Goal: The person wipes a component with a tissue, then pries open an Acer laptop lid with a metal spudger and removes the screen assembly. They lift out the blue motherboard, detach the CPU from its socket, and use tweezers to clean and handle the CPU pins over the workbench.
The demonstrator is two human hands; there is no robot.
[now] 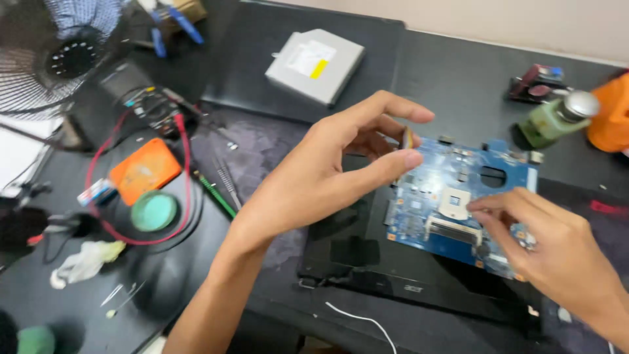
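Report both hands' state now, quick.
Left hand: fingers pinching a small flat part above the blue circuit board.
Right hand: fingers closed on the board's lower edge.

A blue circuit board [458,196] lies partly hidden: the right hand [557,255] covers its lower right corner, the left hand [327,177] its upper left edge. What the left hand pinches is a small flat piece [407,137], too blurred to identify. An orange object [610,115] is cut off at the right edge, a fan [46,59] at the left. Motion blur softens both hands.
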